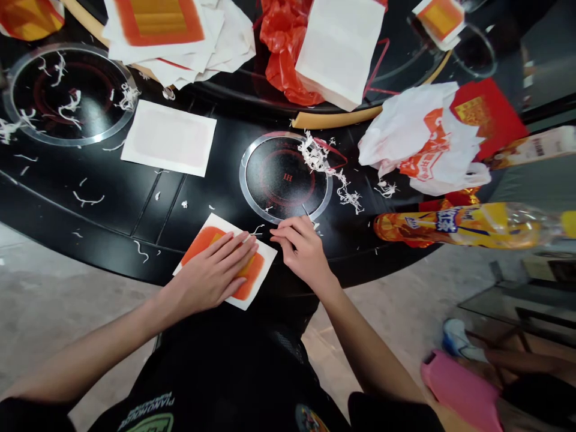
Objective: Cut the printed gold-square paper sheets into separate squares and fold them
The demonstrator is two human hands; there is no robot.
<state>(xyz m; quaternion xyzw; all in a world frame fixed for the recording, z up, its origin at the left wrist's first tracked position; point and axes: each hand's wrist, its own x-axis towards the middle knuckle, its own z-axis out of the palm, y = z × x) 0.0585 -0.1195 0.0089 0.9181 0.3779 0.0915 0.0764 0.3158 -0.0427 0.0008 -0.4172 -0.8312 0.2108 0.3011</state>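
Note:
My left hand (220, 267) lies flat, fingers stretched together, over a sheet of white paper with an orange and gold square (247, 288). The sheet sits askew at the table's near edge, partly covered by the hand. Just right of it, my right hand (301, 249) is closed in a pinch; what its fingertips hold is too small to make out. Between the two hands is a thin pale strip (255, 234) by the sheet's upper edge. A plain white sheet (168, 138) rests on the black table (153, 240) farther off.
A stack of orange-and-gold papers (157, 24) and a white paper block (341, 48) on red plastic stand behind. Curly paper shreds (315, 153) litter the table and round hotplates (285, 177). To the right are a white plastic bag (414, 132) and a lying drink bottle (472, 225).

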